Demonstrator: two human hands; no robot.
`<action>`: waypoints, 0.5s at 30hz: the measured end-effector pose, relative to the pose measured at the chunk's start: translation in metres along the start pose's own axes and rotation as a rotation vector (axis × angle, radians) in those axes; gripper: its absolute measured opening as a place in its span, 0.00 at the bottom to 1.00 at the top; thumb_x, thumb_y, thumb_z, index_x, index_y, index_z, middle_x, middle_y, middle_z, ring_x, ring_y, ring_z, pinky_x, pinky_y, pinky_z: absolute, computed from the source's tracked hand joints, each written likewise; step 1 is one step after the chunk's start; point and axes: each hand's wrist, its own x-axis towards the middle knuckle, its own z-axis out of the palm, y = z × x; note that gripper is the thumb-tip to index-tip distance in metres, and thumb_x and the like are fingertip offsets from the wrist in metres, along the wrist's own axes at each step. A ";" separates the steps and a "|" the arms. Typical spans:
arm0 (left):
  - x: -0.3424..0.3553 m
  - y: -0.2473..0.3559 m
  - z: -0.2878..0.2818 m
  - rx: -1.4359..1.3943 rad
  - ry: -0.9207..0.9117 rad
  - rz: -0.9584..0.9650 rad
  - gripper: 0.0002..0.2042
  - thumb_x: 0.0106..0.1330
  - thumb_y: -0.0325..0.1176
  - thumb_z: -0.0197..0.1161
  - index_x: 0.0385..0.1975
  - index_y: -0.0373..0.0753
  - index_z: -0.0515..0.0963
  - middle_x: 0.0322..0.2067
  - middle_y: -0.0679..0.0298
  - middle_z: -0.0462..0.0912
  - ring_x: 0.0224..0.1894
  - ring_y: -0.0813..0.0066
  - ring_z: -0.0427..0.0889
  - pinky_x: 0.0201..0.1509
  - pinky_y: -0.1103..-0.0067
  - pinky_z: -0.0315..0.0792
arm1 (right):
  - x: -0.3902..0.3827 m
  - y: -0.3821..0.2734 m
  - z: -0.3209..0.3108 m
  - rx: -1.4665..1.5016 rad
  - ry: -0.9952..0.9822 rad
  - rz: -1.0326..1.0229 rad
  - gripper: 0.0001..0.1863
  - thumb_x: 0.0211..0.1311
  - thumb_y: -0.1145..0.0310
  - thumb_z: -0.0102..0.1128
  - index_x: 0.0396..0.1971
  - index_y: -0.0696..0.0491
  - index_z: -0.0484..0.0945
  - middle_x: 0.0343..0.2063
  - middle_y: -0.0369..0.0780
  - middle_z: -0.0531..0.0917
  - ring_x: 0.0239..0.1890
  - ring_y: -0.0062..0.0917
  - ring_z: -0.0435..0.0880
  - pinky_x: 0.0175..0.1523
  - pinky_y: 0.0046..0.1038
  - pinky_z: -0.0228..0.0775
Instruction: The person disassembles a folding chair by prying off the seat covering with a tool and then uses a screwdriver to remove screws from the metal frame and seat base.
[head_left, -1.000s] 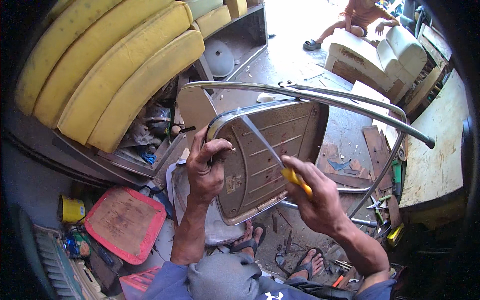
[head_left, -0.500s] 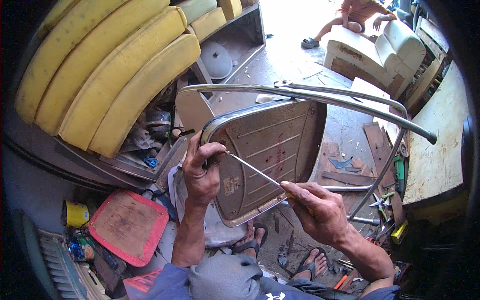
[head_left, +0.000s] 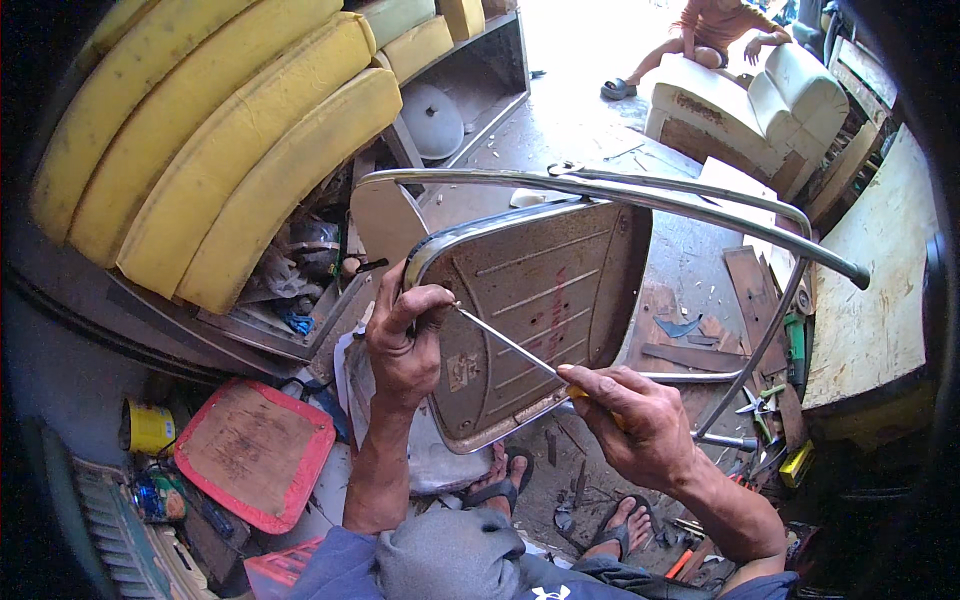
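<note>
A metal chair lies tipped over before me, its brown, rust-spotted seat underside (head_left: 520, 310) facing me and its chromed tube frame (head_left: 700, 208) above and right. My right hand (head_left: 640, 420) is closed round the yellow handle of a screwdriver (head_left: 508, 343), whose shaft points up and left across the seat. At the screwdriver's tip, my left hand (head_left: 405, 345) has its thumb and index finger pinched by a tiny pale piece, too small to name. Another left finger lies along the seat's chromed rim. What the left palm covers is hidden.
Curved yellow foam cushions (head_left: 270, 160) are stacked at far left. A red-edged seat pad (head_left: 255, 455) and a yellow can (head_left: 148, 427) lie below. Wood strips (head_left: 755, 300) and pliers (head_left: 760, 400) lie at right. Beyond, a person (head_left: 725, 30) leans on a white armchair (head_left: 730, 110).
Both hands, the screwdriver and the chair keep nearly the same places. My right hand has shifted very slightly to the left.
</note>
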 end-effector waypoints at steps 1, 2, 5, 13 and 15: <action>-0.001 -0.001 0.000 -0.013 0.001 0.003 0.17 0.55 0.12 0.64 0.39 0.43 0.81 0.51 0.54 0.79 0.52 0.59 0.82 0.54 0.70 0.75 | 0.000 -0.001 0.000 0.002 0.003 -0.001 0.24 0.61 0.76 0.64 0.58 0.50 0.78 0.38 0.46 0.86 0.34 0.39 0.88 0.36 0.35 0.82; -0.001 -0.002 0.000 -0.026 0.002 0.006 0.17 0.55 0.12 0.63 0.39 0.43 0.81 0.51 0.54 0.79 0.52 0.59 0.82 0.55 0.69 0.75 | 0.000 -0.002 0.000 0.000 0.008 0.000 0.24 0.61 0.76 0.64 0.58 0.50 0.78 0.37 0.46 0.86 0.34 0.39 0.88 0.36 0.35 0.82; -0.004 -0.005 0.000 -0.025 -0.003 -0.012 0.18 0.54 0.11 0.63 0.40 0.43 0.81 0.51 0.54 0.79 0.52 0.59 0.81 0.55 0.69 0.75 | 0.000 -0.002 0.000 -0.001 0.015 0.007 0.23 0.61 0.76 0.64 0.58 0.50 0.78 0.36 0.46 0.85 0.33 0.38 0.88 0.35 0.35 0.82; -0.003 -0.001 -0.001 -0.048 -0.005 -0.024 0.19 0.52 0.10 0.60 0.39 0.43 0.81 0.51 0.53 0.79 0.52 0.58 0.82 0.55 0.69 0.75 | 0.002 -0.006 -0.004 -0.136 0.050 -0.047 0.22 0.60 0.76 0.64 0.56 0.50 0.80 0.34 0.45 0.85 0.31 0.35 0.87 0.33 0.33 0.81; -0.003 -0.001 -0.001 -0.040 -0.010 -0.012 0.20 0.51 0.09 0.59 0.39 0.43 0.81 0.51 0.53 0.79 0.52 0.58 0.82 0.54 0.69 0.75 | 0.005 -0.011 -0.008 -0.207 0.067 -0.090 0.22 0.59 0.77 0.64 0.55 0.50 0.80 0.34 0.44 0.85 0.30 0.35 0.87 0.32 0.32 0.81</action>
